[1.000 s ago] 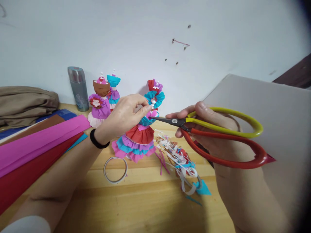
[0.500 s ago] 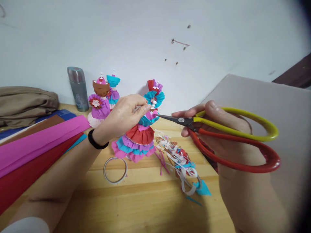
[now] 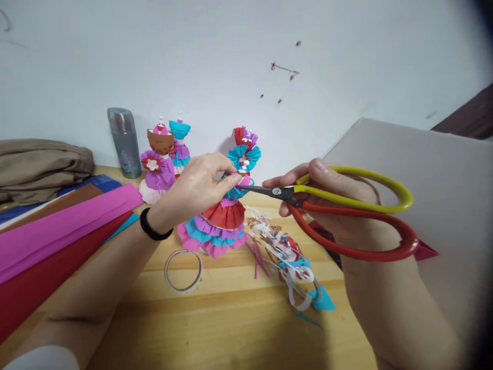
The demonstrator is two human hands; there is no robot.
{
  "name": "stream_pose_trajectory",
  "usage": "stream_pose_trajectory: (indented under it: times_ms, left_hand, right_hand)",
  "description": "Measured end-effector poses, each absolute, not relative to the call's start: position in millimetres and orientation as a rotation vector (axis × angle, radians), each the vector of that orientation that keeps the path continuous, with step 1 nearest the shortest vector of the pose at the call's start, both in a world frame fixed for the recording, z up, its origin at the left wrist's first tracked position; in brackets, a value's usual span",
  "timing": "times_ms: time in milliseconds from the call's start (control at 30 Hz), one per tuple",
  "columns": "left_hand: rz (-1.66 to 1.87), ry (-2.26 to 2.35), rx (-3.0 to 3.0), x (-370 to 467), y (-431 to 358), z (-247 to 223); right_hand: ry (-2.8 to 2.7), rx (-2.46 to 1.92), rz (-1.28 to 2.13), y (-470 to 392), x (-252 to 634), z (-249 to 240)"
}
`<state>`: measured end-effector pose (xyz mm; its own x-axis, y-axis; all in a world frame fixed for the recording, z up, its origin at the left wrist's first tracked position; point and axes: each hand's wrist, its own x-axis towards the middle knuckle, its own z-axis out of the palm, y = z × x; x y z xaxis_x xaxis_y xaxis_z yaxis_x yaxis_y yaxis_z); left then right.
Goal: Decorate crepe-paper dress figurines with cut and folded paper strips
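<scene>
A small dress figure (image 3: pixel 222 213) of ruffled crepe paper in red, purple, blue and pink stands upright on the table, with white beads at its neck. At its blue bodice, the thumb and forefinger of my left hand (image 3: pixel 196 185) are pinched together on its upper edge; what exactly lies between the fingertips is hidden. My right hand (image 3: pixel 327 190) is closed around scissors (image 3: pixel 285 192) with one yellow and one red handle loop. Their dark, narrow blades look closed, and the tip reaches the bodice beside my left fingertips.
Behind stand more paper dress figures (image 3: pixel 157 169) and a grey thermos (image 3: pixel 124 144). Crepe paper sheets (image 3: pixel 69 221) and a brown cloth (image 3: pixel 42 167) lie left. In front is a tape roll (image 3: pixel 165 272); paper scraps (image 3: pixel 292 257) are heaped right, near a pale panel (image 3: pixel 416 169).
The scissors and my right hand have moved left, bringing the blade tip further in over the bodice. My left hand has stayed nearly in place, its fingertips slightly lower.
</scene>
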<state>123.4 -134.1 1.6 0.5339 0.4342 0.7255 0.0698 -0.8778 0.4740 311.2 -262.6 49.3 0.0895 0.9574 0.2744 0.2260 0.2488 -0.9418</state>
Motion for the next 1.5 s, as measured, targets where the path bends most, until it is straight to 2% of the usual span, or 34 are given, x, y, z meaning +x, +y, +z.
stream_pose_trajectory:
  times_ms: [1500]
  left_hand:
    - [1.247, 0.393, 2.34, 117, -132, 5]
  right_hand:
    - [-1.33, -1.079, 0.945, -261, 318, 47]
